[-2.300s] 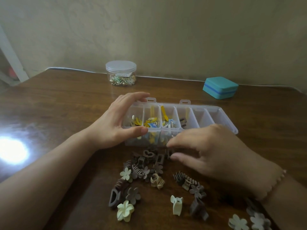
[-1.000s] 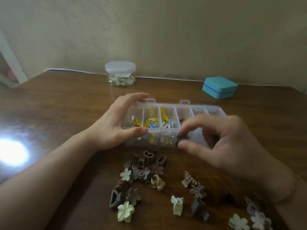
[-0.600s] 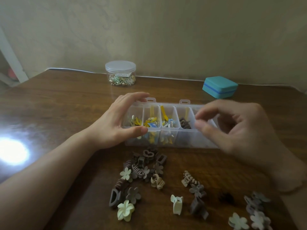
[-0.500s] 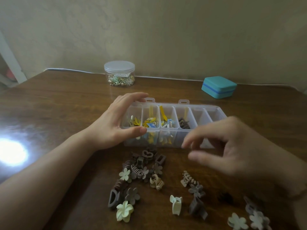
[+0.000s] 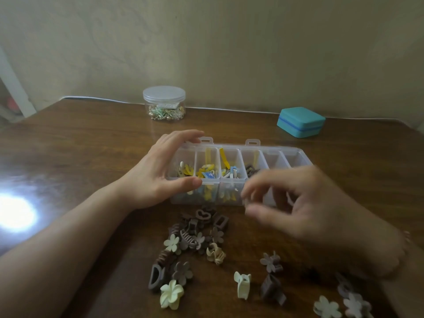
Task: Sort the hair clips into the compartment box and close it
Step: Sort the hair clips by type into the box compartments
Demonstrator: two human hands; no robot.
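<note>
We grip the box point(image 5: 238, 175) at its left end with the left hand point(image 5: 158, 173) to steady it; right hand point(image 5: 298, 210), blurred, grip unclear, hovers at its front above the loose clips point(image 5: 197, 235).

Single view only, so no overlap with a second camera applies. The camera sits at head height and looks forward and steeply down across a wooden table point(image 5: 68, 143), toward the wall point(image 5: 229, 42) behind it. Wide-angle lens: the table's far edge bows. Both forearms enter from the bottom edge, close to the lens; the left hand point(image 5: 158, 171) and the compartment box point(image 5: 229, 175) lie near frame centre. The right hand point(image 5: 305, 207) is blurred, apparently nearest the camera. The lidded jar point(image 5: 164, 103) and teal case point(image 5: 300, 121) mark the far range.
</note>
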